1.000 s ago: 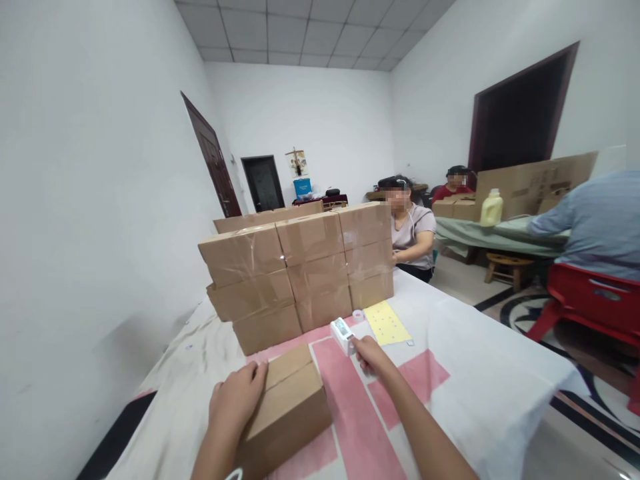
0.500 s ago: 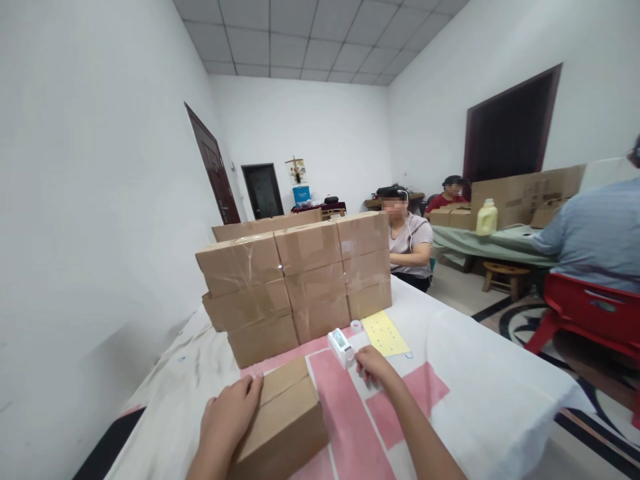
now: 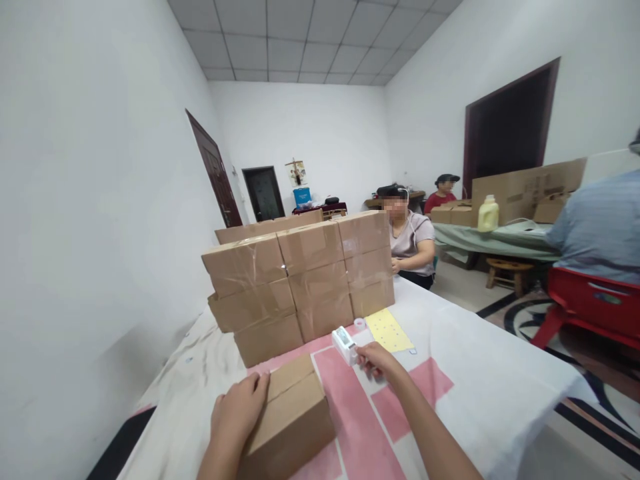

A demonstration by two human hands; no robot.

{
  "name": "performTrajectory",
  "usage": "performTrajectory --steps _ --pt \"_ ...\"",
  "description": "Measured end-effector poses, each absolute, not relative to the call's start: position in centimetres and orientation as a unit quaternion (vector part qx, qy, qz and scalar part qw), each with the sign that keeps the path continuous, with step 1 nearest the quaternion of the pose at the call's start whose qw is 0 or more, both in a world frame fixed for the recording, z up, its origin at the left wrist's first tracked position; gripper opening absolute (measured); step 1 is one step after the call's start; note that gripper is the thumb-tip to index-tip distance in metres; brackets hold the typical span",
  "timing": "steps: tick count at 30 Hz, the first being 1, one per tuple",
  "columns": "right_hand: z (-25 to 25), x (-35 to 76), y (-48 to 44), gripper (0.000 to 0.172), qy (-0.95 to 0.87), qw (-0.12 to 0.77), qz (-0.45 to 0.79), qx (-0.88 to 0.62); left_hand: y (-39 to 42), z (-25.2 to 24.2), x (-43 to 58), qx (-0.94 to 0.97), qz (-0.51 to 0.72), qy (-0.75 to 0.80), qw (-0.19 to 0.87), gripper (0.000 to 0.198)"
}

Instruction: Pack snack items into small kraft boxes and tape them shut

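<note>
A small cardboard box (image 3: 295, 417) lies in front of me on the white and pink tablecloth (image 3: 465, 380). My left hand (image 3: 239, 415) rests on its left top edge, fingers curled over the cardboard. My right hand (image 3: 376, 360) is closed on a small white device (image 3: 344, 343) with a label on its face, held just above the cloth to the right of the box.
A wall of taped cardboard boxes (image 3: 300, 280) stands stacked across the table behind. A yellow sheet (image 3: 389, 330) and a small tape roll (image 3: 359, 324) lie near it. A person (image 3: 413, 243) sits at the far end; others sit at a green table (image 3: 495, 237). Red chair (image 3: 590, 303) at right.
The view has shifted slightly. Both hands keep their places; the right hand with the white device has edged a little to the right.
</note>
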State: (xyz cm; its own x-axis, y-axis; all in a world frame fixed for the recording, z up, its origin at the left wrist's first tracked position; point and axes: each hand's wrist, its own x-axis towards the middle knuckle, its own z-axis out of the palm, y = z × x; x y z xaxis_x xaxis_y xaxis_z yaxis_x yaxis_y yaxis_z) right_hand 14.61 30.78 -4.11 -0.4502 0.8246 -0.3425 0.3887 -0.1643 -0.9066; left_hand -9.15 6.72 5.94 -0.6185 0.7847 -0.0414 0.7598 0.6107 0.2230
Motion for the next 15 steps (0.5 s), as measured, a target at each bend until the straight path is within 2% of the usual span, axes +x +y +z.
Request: performTrajectory --steps 7,15 --pt "-5.7 14.0 31.3 0.038 -0.619 0.163 0.591 -0.490 6.7 5.8 -9.2 0.430 0.091 0.895 0.074 0.063" --pt "-5.6 13.3 31.0 0.036 -0.648 0.175 0.558 -0.488 6.9 5.9 -9.1 0.446 0.094 0.887 0.077 0.062"
